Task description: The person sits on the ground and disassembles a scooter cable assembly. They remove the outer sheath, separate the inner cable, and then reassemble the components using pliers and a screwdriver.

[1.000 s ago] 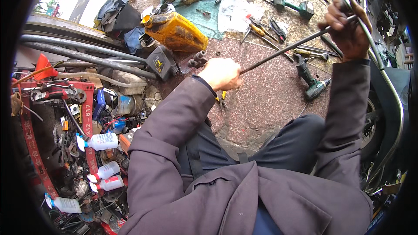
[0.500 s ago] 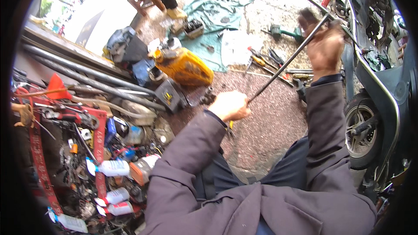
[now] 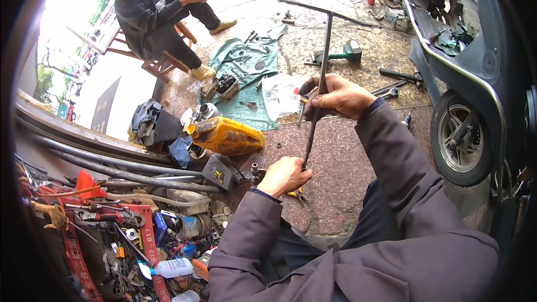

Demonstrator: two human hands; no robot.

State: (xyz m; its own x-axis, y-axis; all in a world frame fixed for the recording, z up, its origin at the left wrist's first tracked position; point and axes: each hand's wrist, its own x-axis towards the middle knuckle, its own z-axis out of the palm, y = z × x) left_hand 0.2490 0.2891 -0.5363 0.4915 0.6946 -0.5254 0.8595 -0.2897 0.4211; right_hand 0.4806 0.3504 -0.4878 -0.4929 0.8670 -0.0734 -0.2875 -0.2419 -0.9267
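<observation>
Speckled pavement point(image 3: 347, 184) carries a yellow canister point(image 3: 228, 135), green tarp point(image 3: 249, 67) and scooter wheel point(image 3: 461, 137); both hands, left point(image 3: 284, 175) low, right point(image 3: 335, 96) higher, clench the upright T-handled rod point(image 3: 319, 78).

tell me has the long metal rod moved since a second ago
Yes. The long metal rod, held by the right hand and left hand, has swung from slanted to nearly upright, judged against the yellow can.
</observation>
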